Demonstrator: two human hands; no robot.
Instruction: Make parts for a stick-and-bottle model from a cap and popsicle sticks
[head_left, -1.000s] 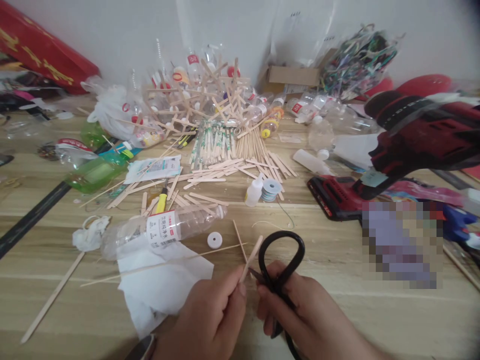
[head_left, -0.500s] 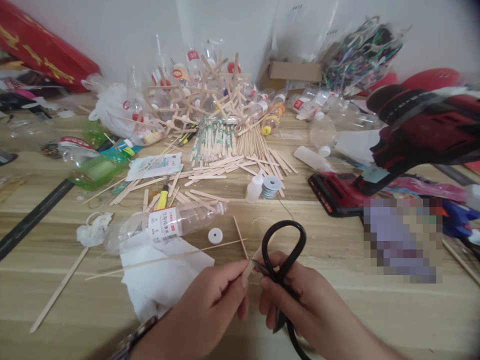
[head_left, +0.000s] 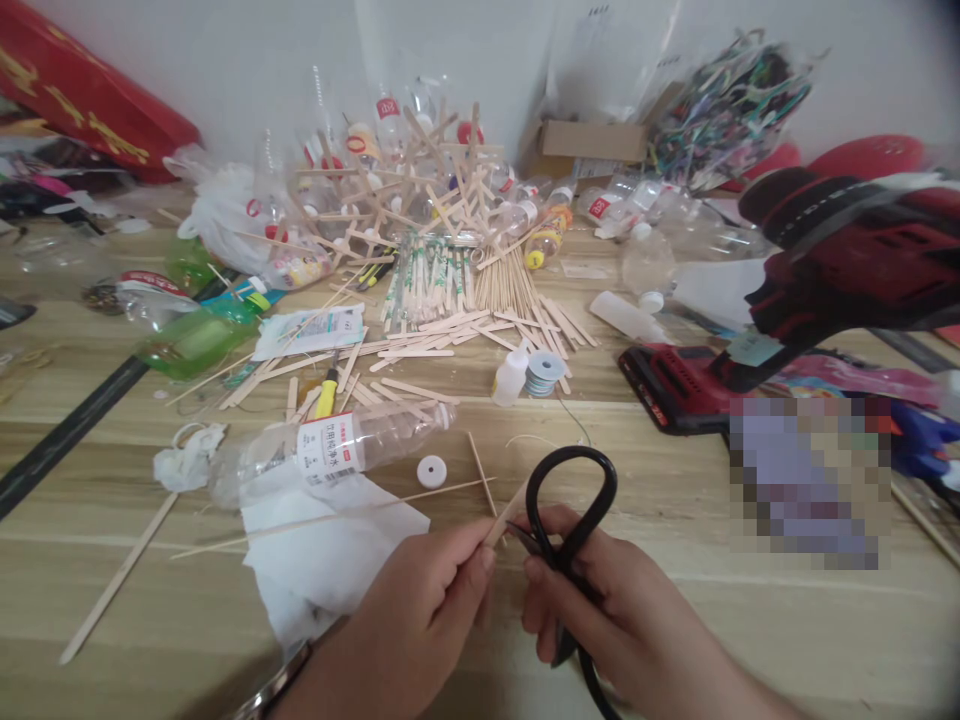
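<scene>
At the front middle, my left hand (head_left: 435, 590) pinches a flat wooden craft stick (head_left: 510, 512) that slants up and to the right. My right hand (head_left: 600, 590) is wrapped round black-handled scissors (head_left: 571, 455), one loop standing up and the other hanging below. One blade tip lies close against the stick's side; whether it touches, I cannot tell. Just beyond the hands are a short thin stick (head_left: 480, 470) and a long bamboo skewer (head_left: 337, 515). The skewer crosses a white paper sheet (head_left: 322, 560) beside my left wrist.
A clear labelled bottle (head_left: 390, 440) lies left of a white cap (head_left: 430, 471). Behind stand a small glue bottle (head_left: 510, 375) and a wire spool (head_left: 544, 372). A red cordless drill (head_left: 825, 260) occupies the right. Piled craft sticks (head_left: 450, 325) and plastic bottles fill the back.
The scissors and my right hand have shifted very slightly right and down. My left hand still pinches the craft stick in nearly the same spot.
</scene>
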